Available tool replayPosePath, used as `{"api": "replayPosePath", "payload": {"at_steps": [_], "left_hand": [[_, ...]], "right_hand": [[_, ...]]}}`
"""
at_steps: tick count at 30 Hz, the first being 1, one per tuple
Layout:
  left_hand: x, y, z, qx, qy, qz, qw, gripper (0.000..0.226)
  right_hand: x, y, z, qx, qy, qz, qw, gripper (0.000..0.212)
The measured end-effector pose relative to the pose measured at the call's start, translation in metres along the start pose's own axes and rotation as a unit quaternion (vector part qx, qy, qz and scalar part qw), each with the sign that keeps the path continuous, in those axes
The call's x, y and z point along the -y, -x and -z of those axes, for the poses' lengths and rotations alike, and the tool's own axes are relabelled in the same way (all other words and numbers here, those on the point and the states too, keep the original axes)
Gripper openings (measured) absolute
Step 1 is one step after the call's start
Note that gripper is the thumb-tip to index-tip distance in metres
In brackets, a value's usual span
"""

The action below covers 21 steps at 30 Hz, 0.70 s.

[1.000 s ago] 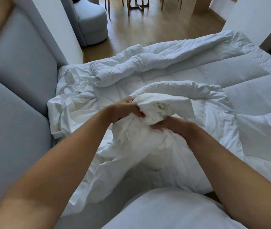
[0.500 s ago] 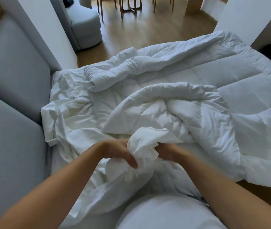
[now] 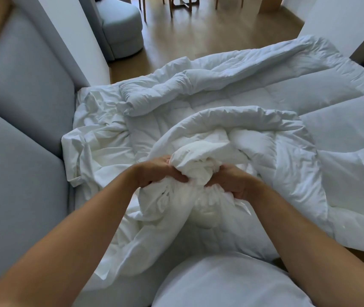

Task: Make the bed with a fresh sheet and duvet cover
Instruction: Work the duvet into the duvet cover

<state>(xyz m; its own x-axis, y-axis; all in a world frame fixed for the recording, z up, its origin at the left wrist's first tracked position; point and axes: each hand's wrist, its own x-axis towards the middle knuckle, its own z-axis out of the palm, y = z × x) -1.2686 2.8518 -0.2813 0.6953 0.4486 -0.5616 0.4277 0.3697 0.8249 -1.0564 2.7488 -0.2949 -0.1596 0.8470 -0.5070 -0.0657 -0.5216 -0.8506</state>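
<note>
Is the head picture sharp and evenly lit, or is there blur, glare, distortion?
Head view: left hand and right hand fairly sharp; soft daylight, no hard shadows; faint sheen on the wooden floor; wide lens tilts the white walls outward.

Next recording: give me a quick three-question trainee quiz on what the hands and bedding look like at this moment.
1. True or false: the left hand and right hand both grip the bunched white fabric, fingers curled round it.
2. The quilted duvet is: A) folded in a neat stack B) rumpled and spread out C) rolled into a tight tube.
3. Fill in: the grey armchair stands on a ____ floor.
Key: 1 true; 2 B; 3 wooden.
</note>
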Motion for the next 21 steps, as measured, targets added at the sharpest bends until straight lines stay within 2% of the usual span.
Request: {"api": "replayPosePath", "payload": {"at_steps": [3, 6, 10, 13, 15, 18, 21], "left_hand": [[-0.001, 0.004, -0.004, 0.089, -0.069, 0.021, 0.993, 0.056], [0.0, 0.005, -0.009, 0.104, -0.096, 0.01, 0.99, 0.055], [-0.005, 0.007, -0.002, 0.121, -0.114, 0.034, 0.986, 0.052], [-0.015, 0.007, 0.013, 0.072, -0.031, 0.057, 0.995, 0.04], [-0.019, 0.006, 0.021, 0.04, 0.044, 0.042, 0.997, 0.037], [-0.024, 0.002, 0.019, 0.031, 0.097, -0.006, 0.995, 0.031], [-0.021, -0.003, 0.012, 0.001, 0.182, -0.042, 0.982, 0.033]], "right_hand": [[0.006, 0.0, 0.0, -0.03, -0.011, 0.034, 0.999, 0.034], [0.01, 0.001, -0.007, -0.034, -0.02, 0.052, 0.998, 0.04], [0.009, -0.001, -0.008, -0.044, -0.022, 0.061, 0.997, 0.028], [0.012, -0.003, -0.004, -0.044, -0.004, 0.057, 0.997, 0.016], [0.018, -0.002, 0.0, 0.022, 0.021, 0.054, 0.998, 0.024], [0.023, 0.001, 0.001, 0.121, 0.041, -0.001, 0.992, 0.038], [0.019, -0.005, -0.006, 0.093, 0.046, -0.005, 0.995, 0.04]]}}
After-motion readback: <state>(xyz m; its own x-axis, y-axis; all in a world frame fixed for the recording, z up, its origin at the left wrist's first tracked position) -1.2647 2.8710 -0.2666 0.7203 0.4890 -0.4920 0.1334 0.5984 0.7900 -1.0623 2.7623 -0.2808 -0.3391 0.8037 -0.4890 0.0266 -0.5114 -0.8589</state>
